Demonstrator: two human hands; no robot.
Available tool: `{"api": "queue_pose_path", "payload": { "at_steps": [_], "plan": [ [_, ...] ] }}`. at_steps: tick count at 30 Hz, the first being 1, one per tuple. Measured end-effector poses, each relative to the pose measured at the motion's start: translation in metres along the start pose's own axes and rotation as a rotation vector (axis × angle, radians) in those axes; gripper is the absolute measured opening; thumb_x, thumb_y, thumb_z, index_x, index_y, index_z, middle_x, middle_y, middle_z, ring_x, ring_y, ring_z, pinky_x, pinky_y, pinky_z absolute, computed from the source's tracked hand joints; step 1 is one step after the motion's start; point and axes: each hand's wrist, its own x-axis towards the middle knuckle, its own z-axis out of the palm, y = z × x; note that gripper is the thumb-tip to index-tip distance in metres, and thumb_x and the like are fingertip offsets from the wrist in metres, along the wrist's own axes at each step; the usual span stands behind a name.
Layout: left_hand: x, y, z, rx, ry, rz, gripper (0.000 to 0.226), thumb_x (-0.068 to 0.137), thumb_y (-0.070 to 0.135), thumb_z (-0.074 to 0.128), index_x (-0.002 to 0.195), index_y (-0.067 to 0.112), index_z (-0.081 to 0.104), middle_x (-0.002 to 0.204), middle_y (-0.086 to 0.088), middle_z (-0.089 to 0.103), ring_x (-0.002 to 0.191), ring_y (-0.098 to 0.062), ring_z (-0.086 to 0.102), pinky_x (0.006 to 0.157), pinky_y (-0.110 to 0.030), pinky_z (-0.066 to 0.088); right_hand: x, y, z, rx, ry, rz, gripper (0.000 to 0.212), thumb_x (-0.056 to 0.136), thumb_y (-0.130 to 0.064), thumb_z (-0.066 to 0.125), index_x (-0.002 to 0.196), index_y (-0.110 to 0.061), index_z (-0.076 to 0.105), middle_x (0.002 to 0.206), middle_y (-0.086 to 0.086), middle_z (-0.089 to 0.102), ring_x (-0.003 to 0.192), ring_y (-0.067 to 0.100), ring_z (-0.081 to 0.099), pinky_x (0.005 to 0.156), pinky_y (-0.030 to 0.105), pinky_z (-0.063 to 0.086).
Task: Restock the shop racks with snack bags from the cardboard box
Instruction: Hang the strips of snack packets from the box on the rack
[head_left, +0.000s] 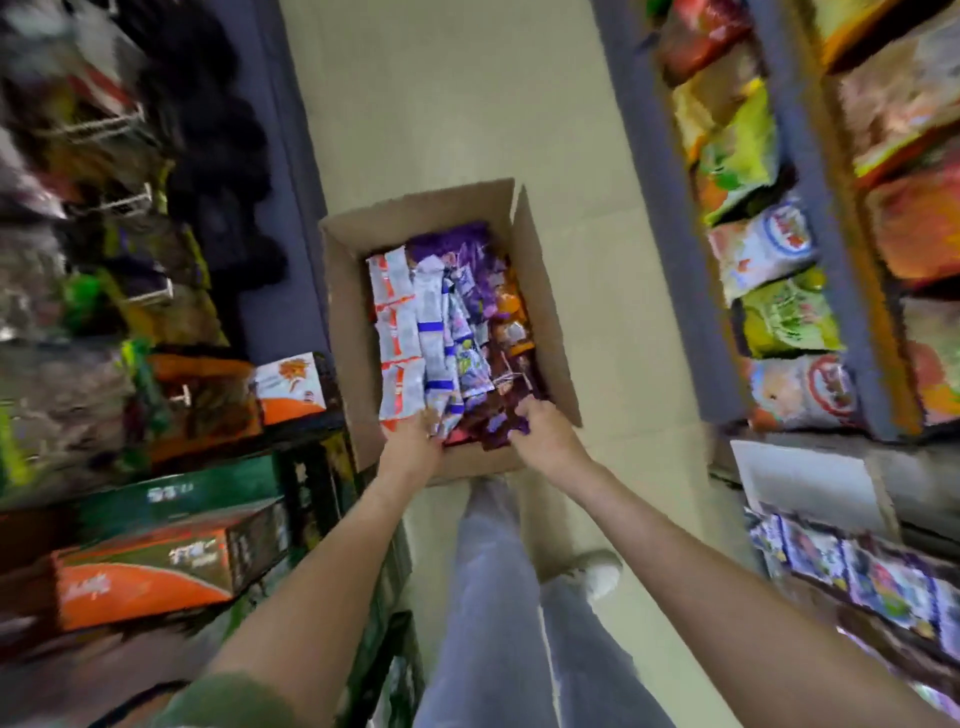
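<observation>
1. An open cardboard box (343, 312) sits on the floor in the middle of a shop aisle. It is packed with snack bags (447, 332) standing on edge in rows: white-and-orange ones on the left, white-and-blue next, purple and dark brown on the right.
2. Both hands reach into the near end of the box. The left hand (413, 441) has its fingers curled round the ends of the white-and-blue bags. The right hand (545, 434) has its fingers closed on a clump of purple bags. Blur hides how many each hand holds.
3. The step looks like lifting out a handful. It would go best by gripping one flavour at a time near the sealed edges and drawing straight up, so the neighbouring bags do not spill or crumple.
4. The bags are thin, glossy film — slippery, lightly puffed and easily crushed. The box is plain brown corrugated card with matte walls and flaps folded outward.
5. To the right stands a grey rack (685, 291) holding plump green, yellow and white bags. To the left, a darker, blurred rack (291, 130) carries wire hooks, and stiff orange cartons (140, 582) lie beside it.
6. The floor (441, 104) is pale and smooth. Nearest, the person's pale trouser legs (488, 597) and one light shoe (597, 571) show below the arms.
</observation>
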Motion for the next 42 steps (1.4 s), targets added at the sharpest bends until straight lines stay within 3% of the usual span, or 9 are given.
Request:
{"api": "queue_pose_path", "payload": {
  "at_steps": [11,16,22,28,31,35,37,39,42],
  "plan": [
    [0.120,-0.042,0.034,0.158,-0.003,-0.445,0.049,0.092,0.027,0.051,0.132,0.003,0.034,0.130,-0.016,0.042,0.122,-0.034,0.044,0.095,-0.043,0.041,0.113,0.003,0.062,0.001,-0.149,0.053,0.036,0.092,-0.009,0.051,0.129,-0.006,0.049,0.129,0.013,0.047,0.119,0.027,0.047,0.101,0.032,0.036],
    [0.154,-0.063,0.077,0.256,0.028,-0.404,0.083,0.089,0.053,0.050,0.143,0.005,0.011,0.138,-0.019,0.035,0.122,-0.035,0.044,0.090,-0.043,0.044,0.152,0.025,0.086,0.080,-0.058,0.089,0.028,0.095,-0.011,0.046,0.122,-0.008,0.053,0.125,0.008,0.050,0.109,0.024,0.053,0.094,0.036,0.044],
    [0.146,-0.057,0.073,0.466,0.042,-0.325,0.044,0.097,0.008,0.040,0.138,0.003,0.025,0.123,-0.015,0.057,0.110,-0.027,0.060,0.080,-0.033,0.051,0.150,0.031,0.076,0.085,-0.105,0.059,0.031,0.096,-0.010,0.047,0.126,-0.007,0.052,0.128,0.010,0.048,0.112,0.025,0.053,0.099,0.037,0.043],
    [0.103,-0.013,0.017,0.736,0.132,-0.046,0.032,0.099,0.012,0.033,0.131,0.016,0.038,0.115,-0.007,0.057,0.106,-0.023,0.057,0.080,-0.031,0.047,0.110,0.003,0.021,0.042,-0.056,-0.153,0.033,0.094,-0.006,0.042,0.125,-0.012,0.053,0.120,0.008,0.055,0.105,0.024,0.057,0.087,0.033,0.045],
    [0.072,0.034,-0.019,0.753,0.182,0.109,0.045,0.094,0.009,0.041,0.138,0.019,0.036,0.117,-0.009,0.055,0.105,-0.025,0.057,0.081,-0.032,0.046,0.079,-0.023,-0.010,0.070,-0.073,-0.321,0.052,0.091,-0.001,0.045,0.140,-0.017,0.040,0.140,0.003,0.045,0.128,0.018,0.042,0.106,0.029,0.035],
    [0.017,0.102,-0.062,0.782,0.374,0.460,0.055,0.052,0.014,0.082,0.106,0.013,0.069,0.071,-0.005,0.063,0.063,-0.021,0.064,0.048,-0.024,0.045,0.050,-0.053,-0.051,-0.069,-0.015,-0.545,0.078,0.084,-0.001,0.060,0.150,-0.014,0.021,0.155,0.004,0.025,0.144,0.019,0.015,0.119,0.033,0.014],
    [-0.010,0.127,-0.083,0.805,0.434,0.587,0.037,0.054,0.012,0.069,0.091,0.012,0.071,0.061,-0.003,0.060,0.055,-0.021,0.061,0.042,-0.022,0.041,0.036,-0.069,-0.077,-0.037,0.068,-0.593,0.068,0.082,-0.008,0.067,0.142,-0.006,0.037,0.149,0.010,0.036,0.142,0.024,0.023,0.117,0.031,0.016],
    [-0.037,0.148,-0.103,0.793,0.488,0.720,0.030,0.045,0.006,0.066,0.075,0.011,0.069,0.052,-0.002,0.054,0.045,-0.020,0.056,0.037,-0.020,0.035,0.014,-0.083,-0.108,0.022,0.137,-0.614,0.034,0.084,-0.010,0.066,0.117,-0.008,0.059,0.121,0.012,0.059,0.124,0.029,0.045,0.102,0.031,0.031],
    [-0.075,0.171,-0.124,0.747,0.524,0.747,0.050,0.041,0.002,0.083,0.089,0.009,0.070,0.058,-0.004,0.057,0.050,-0.023,0.059,0.037,-0.022,0.038,-0.017,-0.099,-0.146,0.103,0.153,-0.624,0.004,0.083,-0.006,0.061,0.087,-0.007,0.062,0.088,0.006,0.065,0.091,0.024,0.058,0.081,0.037,0.043]
  ]
}}
